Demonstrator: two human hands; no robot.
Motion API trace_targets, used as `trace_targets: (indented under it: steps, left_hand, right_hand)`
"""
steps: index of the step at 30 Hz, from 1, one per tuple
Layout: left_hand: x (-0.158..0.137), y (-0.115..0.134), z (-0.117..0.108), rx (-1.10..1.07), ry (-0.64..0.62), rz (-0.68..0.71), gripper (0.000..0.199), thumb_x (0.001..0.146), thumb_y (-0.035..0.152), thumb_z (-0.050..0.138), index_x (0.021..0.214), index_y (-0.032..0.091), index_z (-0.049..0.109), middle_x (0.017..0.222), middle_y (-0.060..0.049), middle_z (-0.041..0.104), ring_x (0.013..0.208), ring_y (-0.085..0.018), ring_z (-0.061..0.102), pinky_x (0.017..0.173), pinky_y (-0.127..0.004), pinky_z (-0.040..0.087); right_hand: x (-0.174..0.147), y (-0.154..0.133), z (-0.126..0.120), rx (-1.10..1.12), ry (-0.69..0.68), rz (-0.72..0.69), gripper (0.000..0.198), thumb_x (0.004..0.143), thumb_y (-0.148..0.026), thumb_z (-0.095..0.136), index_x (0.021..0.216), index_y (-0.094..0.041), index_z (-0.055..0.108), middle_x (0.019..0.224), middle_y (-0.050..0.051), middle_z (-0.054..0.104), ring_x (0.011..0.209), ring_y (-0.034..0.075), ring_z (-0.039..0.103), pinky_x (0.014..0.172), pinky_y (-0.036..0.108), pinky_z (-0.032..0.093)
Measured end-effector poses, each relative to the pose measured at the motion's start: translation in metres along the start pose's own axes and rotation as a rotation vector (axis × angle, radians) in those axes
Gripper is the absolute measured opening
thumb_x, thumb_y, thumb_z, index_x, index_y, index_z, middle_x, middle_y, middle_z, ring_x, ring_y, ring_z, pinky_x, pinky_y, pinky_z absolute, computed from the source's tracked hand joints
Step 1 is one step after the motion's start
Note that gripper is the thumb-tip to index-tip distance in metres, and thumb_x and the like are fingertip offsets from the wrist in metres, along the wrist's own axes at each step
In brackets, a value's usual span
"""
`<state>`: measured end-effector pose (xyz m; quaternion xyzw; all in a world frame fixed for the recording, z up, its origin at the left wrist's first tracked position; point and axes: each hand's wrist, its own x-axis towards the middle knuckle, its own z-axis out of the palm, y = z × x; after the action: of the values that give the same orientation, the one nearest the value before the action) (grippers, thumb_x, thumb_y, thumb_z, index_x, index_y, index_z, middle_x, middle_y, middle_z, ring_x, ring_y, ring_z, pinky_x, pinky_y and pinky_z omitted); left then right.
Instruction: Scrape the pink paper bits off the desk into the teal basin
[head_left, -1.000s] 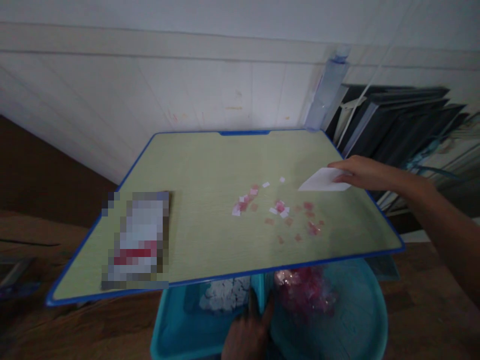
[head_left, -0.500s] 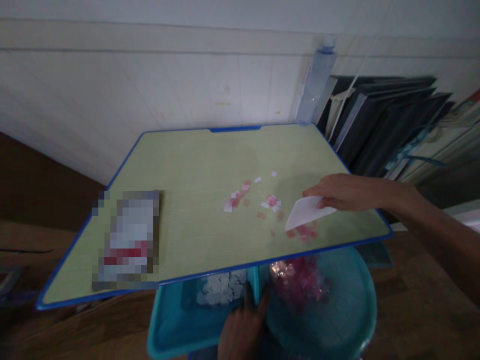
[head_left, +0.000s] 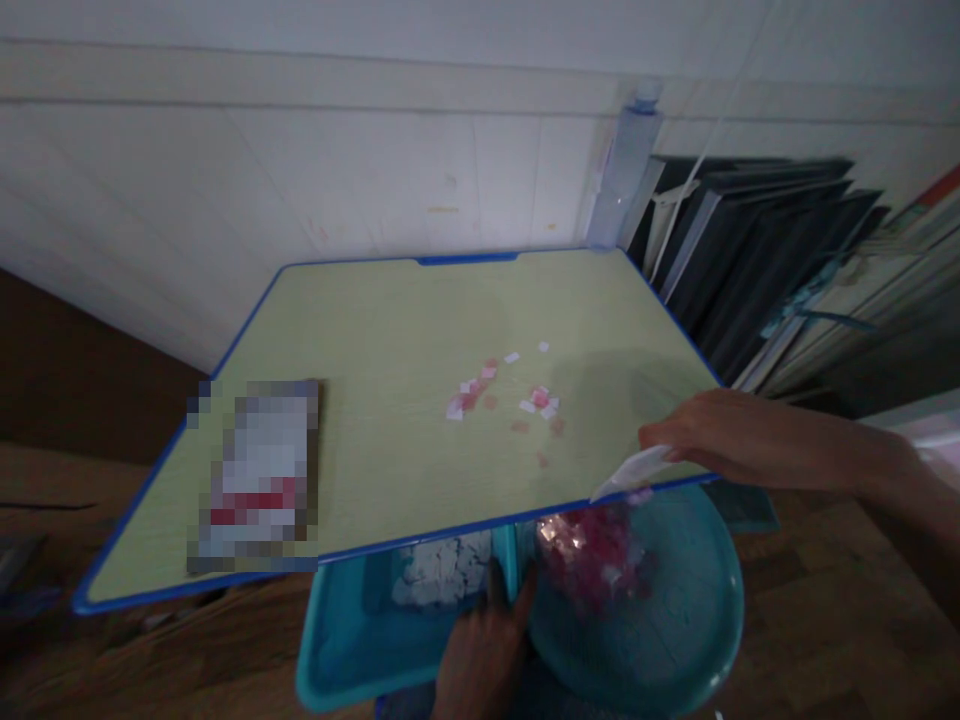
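Observation:
My right hand [head_left: 712, 435] is closed on a thin white card [head_left: 634, 470], held slanted with its lower edge at the front rim of the yellow-green board [head_left: 375, 340]. A few pink pieces sit beneath the card, above the round teal basin [head_left: 675, 620]. My left hand [head_left: 484, 650] is below the board, with a finger and thumb on either side of the adjoining rims of that basin and a teal tray [head_left: 360, 680]. White pieces [head_left: 442, 570] lie in the tray; shiny pink and red pieces [head_left: 596, 555] lie in the basin.
Small white and pink bits [head_left: 540, 400] are scattered over the board's middle. A pixelated packet [head_left: 259, 470] rests at its left. Behind the right corner stands a clear bottle [head_left: 626, 170], beside dark folders [head_left: 765, 230] leaning near the wall.
My right hand has drawn the card toward the board's front edge. The pink pieces ahead of it have left the board's right front area. My left hand stays in place.

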<state>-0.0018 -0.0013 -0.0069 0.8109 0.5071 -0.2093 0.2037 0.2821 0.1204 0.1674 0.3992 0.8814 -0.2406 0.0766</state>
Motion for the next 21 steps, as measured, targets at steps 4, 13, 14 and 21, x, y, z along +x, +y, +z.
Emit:
trace_targets:
  steps: [4,13,14,21]
  left_hand:
    - [0.000,-0.001,0.001,-0.029,0.013,0.014,0.066,0.083,0.005,0.042,0.144,0.030,0.033,0.140,-0.027,0.041,0.091,-0.027,0.067,0.074,-0.038,0.055]
    - [0.001,-0.001,0.004,-0.035,0.019,0.017,0.070,0.082,0.003,0.041,0.145,0.031,0.029,0.137,-0.026,0.046,0.089,-0.026,0.068,0.073,-0.038,0.055]
    - [0.000,-0.001,0.004,-0.035,0.023,0.023,0.070,0.082,0.003,0.041,0.145,0.032,0.028,0.136,-0.025,0.047,0.088,-0.026,0.068,0.073,-0.038,0.055]
    - [-0.001,-0.001,0.006,-0.028,0.037,0.033,0.067,0.083,0.004,0.041,0.144,0.030,0.032,0.136,-0.025,0.047,0.088,-0.026,0.068,0.072,-0.038,0.056]
  right_hand:
    - [0.015,0.004,-0.005,-0.072,0.102,0.052,0.023,0.094,-0.026,0.037,0.087,-0.023,0.059,0.077,0.004,0.063,0.074,0.020,0.061,0.064,0.031,0.039]
    - [0.031,0.010,-0.007,-0.201,0.114,-0.008,0.026,0.091,-0.019,0.038,0.100,-0.025,0.061,0.077,0.001,0.065,0.074,0.018,0.061,0.065,0.029,0.038]
    - [0.032,0.008,-0.008,-0.206,0.106,0.000,0.025,0.091,-0.019,0.038,0.099,-0.024,0.061,0.074,0.002,0.064,0.071,0.018,0.061,0.063,0.029,0.037]
    - [0.066,-0.013,-0.005,-0.393,0.273,0.072,0.028,0.085,-0.012,0.043,0.106,-0.018,0.061,0.087,0.008,0.067,0.079,0.021,0.061,0.065,0.031,0.036]
